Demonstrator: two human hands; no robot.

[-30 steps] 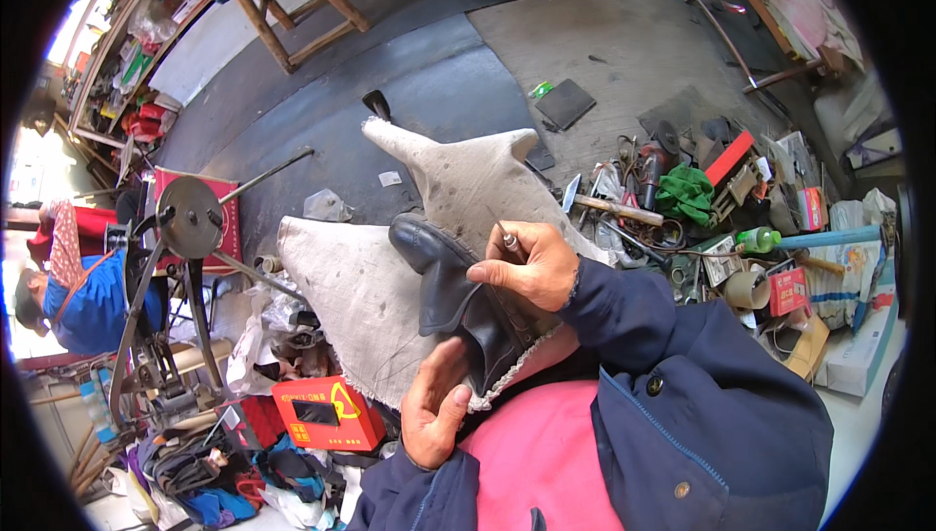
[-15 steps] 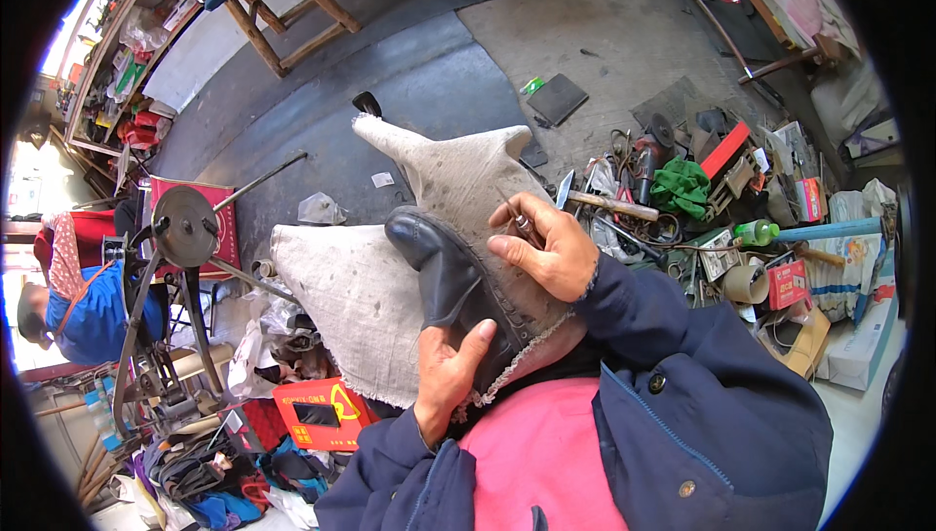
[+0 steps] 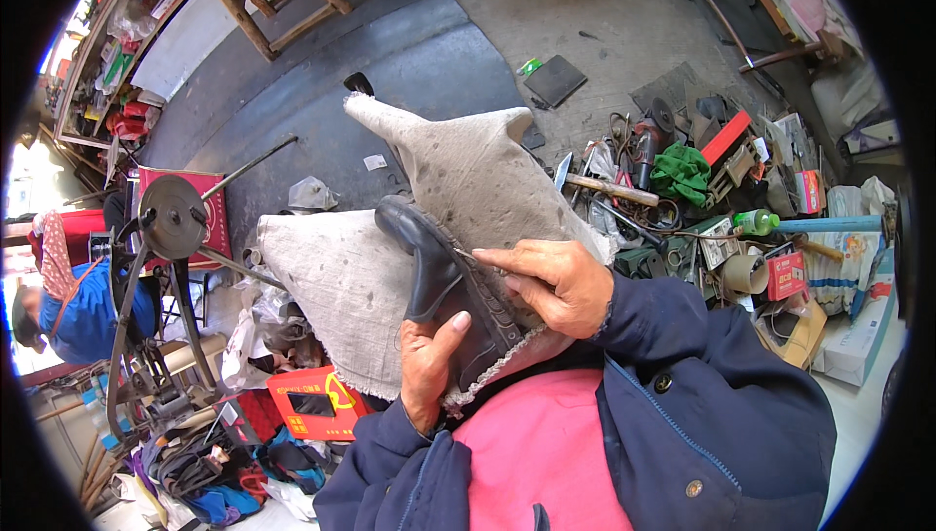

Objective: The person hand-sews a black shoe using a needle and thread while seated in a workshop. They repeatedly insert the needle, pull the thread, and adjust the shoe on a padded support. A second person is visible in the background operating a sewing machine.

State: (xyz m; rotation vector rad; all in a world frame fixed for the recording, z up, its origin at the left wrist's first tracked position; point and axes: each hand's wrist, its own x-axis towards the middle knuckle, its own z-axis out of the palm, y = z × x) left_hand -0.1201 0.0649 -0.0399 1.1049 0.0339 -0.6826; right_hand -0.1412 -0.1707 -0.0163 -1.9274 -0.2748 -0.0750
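Across my lap, on a pale, stained cloth (image 3: 327,273), lies a black leather boot (image 3: 436,273) with its toe pointing away from me and its sole edge turned to the right. My left hand (image 3: 429,367) is closed round the boot's near part, thumb on top. In my right hand (image 3: 564,282) is a thin awl (image 3: 464,255), its handle mostly hidden by my fingers. The index finger stretches along the tool, and the metal tip meets the seam between upper and sole.
On the right are a hammer (image 3: 612,190), an angle grinder (image 3: 648,151), a green cloth (image 3: 681,172) and other tools. At left stands a metal machine with a round wheel (image 3: 174,217). Below it lie a red box (image 3: 317,402) and a heap of scraps. A wooden stool (image 3: 268,4) stands far off.
My right hand has come down and toward the boot, bringing the awl from above the cloth to the sole edge. The left hand keeps its hold on the boot.
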